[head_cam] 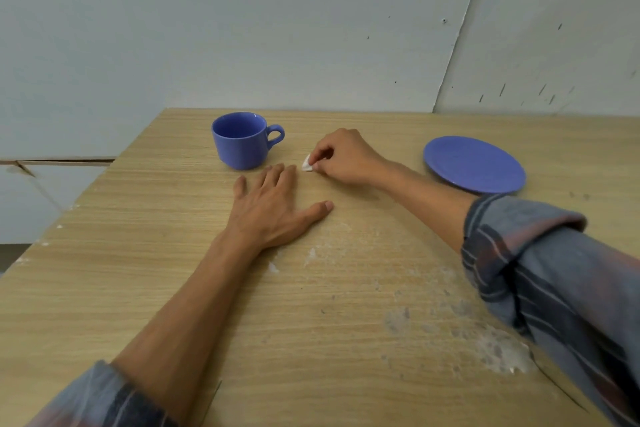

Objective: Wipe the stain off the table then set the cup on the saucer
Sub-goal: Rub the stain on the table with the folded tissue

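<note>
- Right hand [341,156] is pinched shut on a small white wad [307,163], seemingly tissue, pressing it to the table [173,270] just right of the cup [242,140].
- Left hand [273,206] lies flat and open on the wood, holding nothing, just in front of the cup, its fingertips near the wad.
- Cup stands upright and looks empty, handle turned toward the right hand.
- Saucer [474,163] sits bare, well right of the cup, beyond the right hand.
- No clear stain shows under the wad, so I cannot tell whether the wiping is finished; my guess is that it is under way or nearly done.
- Pale scuffed patches [498,347] lie far in front of the cup; they look like surface wear.
- Left to do: put the cup on the saucer.
</note>
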`<act>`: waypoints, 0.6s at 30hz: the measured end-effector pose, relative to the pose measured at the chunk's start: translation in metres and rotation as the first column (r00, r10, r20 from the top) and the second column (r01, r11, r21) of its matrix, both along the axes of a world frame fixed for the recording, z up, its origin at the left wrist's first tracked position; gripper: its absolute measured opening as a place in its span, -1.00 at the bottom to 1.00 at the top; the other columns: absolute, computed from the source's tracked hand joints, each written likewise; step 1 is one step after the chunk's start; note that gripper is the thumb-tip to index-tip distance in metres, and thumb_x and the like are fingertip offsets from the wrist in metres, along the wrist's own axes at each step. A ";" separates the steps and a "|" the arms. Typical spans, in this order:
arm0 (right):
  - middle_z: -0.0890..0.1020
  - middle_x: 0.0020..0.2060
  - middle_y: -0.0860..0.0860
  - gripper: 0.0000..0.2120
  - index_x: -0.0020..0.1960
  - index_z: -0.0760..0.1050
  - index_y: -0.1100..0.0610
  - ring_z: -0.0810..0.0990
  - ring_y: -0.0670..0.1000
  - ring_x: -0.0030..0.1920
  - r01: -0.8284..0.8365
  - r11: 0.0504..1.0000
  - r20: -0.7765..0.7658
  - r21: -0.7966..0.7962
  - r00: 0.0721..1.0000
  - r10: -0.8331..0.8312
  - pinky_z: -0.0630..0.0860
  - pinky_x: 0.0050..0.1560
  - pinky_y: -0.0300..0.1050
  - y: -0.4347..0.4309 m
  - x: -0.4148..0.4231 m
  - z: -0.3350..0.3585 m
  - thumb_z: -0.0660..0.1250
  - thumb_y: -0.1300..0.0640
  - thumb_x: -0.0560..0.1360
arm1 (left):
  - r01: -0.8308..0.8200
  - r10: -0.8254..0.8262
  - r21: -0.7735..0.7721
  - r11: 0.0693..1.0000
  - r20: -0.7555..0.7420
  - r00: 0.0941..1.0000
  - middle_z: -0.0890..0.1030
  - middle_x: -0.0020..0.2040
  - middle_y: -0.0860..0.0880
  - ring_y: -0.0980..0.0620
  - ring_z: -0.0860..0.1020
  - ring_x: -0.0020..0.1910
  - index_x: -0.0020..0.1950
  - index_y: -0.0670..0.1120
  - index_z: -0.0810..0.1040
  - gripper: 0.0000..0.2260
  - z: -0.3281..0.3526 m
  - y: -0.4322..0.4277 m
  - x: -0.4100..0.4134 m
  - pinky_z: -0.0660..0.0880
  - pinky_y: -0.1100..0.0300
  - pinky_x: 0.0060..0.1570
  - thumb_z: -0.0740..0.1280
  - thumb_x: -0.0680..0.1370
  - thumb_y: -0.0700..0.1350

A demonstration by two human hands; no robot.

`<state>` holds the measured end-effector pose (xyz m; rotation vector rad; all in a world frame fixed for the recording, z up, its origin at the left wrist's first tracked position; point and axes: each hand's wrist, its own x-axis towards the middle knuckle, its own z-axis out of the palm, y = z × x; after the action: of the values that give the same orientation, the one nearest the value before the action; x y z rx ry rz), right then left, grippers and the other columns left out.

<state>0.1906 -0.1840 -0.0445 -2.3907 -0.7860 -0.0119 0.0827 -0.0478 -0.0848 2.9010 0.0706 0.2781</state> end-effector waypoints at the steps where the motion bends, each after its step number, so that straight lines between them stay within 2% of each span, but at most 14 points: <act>1: 0.72 -0.12 0.00 -0.86 -0.09 0.69 0.12 0.58 -0.19 -0.18 -0.037 0.999 -0.001 -0.023 0.999 0.037 0.37 -0.22 -0.51 0.004 -0.005 -0.002 0.41 0.23 0.38 | 0.000 0.000 0.010 1.000 0.000 1.000 0.25 0.50 -0.02 0.03 0.18 0.48 0.47 -0.01 0.21 -0.16 0.000 0.000 0.000 0.02 -0.17 0.40 -0.01 0.36 0.51; 3: 0.72 -0.12 0.01 -0.88 -0.09 0.69 0.13 0.61 -0.15 -0.14 -0.013 1.000 0.016 -0.021 1.000 0.013 0.42 -0.14 -0.47 0.001 -0.005 0.000 0.42 0.21 0.39 | -0.002 0.002 0.021 1.000 -0.008 1.000 0.24 0.51 -0.04 0.01 0.17 0.48 0.45 -0.01 0.24 -0.17 0.000 0.000 0.001 0.01 -0.17 0.39 -0.02 0.36 0.51; 7: 0.71 -0.02 0.15 -0.84 -0.05 0.67 0.25 0.62 0.08 0.09 0.317 0.948 -0.003 -0.010 0.948 -0.317 0.50 0.17 -0.15 -0.020 0.009 0.008 0.39 0.22 0.43 | -0.003 0.003 0.020 1.000 -0.014 1.000 0.21 0.52 -0.04 0.01 0.15 0.49 0.44 -0.01 0.26 -0.19 0.000 0.000 0.000 0.00 -0.16 0.40 -0.01 0.38 0.51; 8: 0.70 0.00 0.16 -0.83 -0.03 0.67 0.26 0.61 0.10 0.11 0.344 0.939 -0.013 -0.016 0.939 -0.344 0.49 0.21 -0.11 -0.018 0.007 0.007 0.38 0.21 0.43 | -0.003 0.004 0.022 1.000 -0.013 1.000 0.20 0.53 -0.04 0.01 0.14 0.49 0.44 -0.01 0.26 -0.18 0.000 0.000 0.000 0.00 -0.17 0.40 -0.01 0.38 0.51; 13: 0.72 -0.09 0.10 -0.85 -0.11 0.69 0.19 0.64 0.04 0.02 0.222 0.974 -0.072 0.050 0.973 -0.218 0.51 0.05 -0.23 0.016 -0.022 0.001 0.35 0.26 0.42 | -0.019 0.020 0.039 0.999 -0.022 1.000 0.17 0.55 -0.04 0.00 0.12 0.51 0.48 0.00 0.22 -0.15 -0.001 0.000 0.002 -0.01 -0.18 0.41 -0.04 0.36 0.52; 15: 0.72 -0.06 0.12 -0.86 -0.09 0.69 0.20 0.64 0.06 0.05 0.274 0.961 -0.061 0.029 0.960 -0.272 0.51 0.12 -0.18 0.001 -0.013 0.004 0.36 0.24 0.42 | -0.014 0.014 0.034 0.999 -0.023 1.000 0.18 0.55 -0.04 0.00 0.12 0.51 0.48 -0.01 0.22 -0.14 0.000 0.000 0.001 0.00 -0.18 0.41 -0.04 0.36 0.53; 18: 0.69 0.03 0.18 -0.82 0.00 0.65 0.26 0.62 0.13 0.10 0.457 0.889 -0.078 0.018 0.887 -0.455 0.51 0.20 -0.10 -0.038 0.009 0.005 0.36 0.23 0.45 | -0.012 0.013 0.017 1.000 -0.026 1.000 0.16 0.55 -0.03 0.01 0.10 0.52 0.50 -0.03 0.20 -0.12 0.000 0.000 0.000 -0.02 -0.17 0.43 -0.02 0.36 0.52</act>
<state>0.1993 -0.2217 -0.0397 -2.4715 -0.1717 -0.1300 0.0829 -0.0474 -0.0851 2.9225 0.0908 0.2443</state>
